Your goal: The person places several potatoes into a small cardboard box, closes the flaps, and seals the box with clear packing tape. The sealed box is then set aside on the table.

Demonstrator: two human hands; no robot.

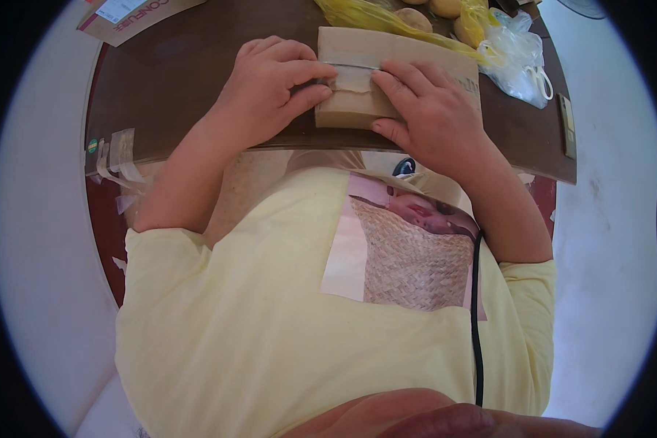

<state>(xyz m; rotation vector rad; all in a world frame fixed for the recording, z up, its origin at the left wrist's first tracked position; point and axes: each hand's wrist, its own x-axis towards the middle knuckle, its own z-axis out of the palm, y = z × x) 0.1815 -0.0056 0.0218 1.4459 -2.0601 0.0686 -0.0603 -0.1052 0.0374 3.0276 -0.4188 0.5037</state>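
1. The cardboard box (409, 51) lies on the table in front of me, near its close edge, with a band of tape (355, 79) running along the top from the left end.
2. I judge it stiff along the edges and softer across the flat top, where hard pressing could dent it. Its weight I cannot tell, as nothing shows what is inside; cardboard should grip well, while the tape looks slicker and perhaps clingy.
3. The best hold, I'd say, is on the two short ends, or over the near edge with the thumb low, keeping fingers clear of the tape.
4. My left hand (270, 84) is at the left end, thumb and forefinger apart with their tips at the tape; whether they pinch it I cannot tell.
5. My right hand (434, 102) is spread over the right part of the top, fingertips by the tape, thumb at the near edge.
6. Under it all is the dark brown table (175, 87).
7. Beyond the box lies a yellow bag (372, 16) with round, tan things (445, 7); a clear plastic bag (515, 58) sits to the right.
8. Tape scraps (124, 155) hang at the table's left edge.
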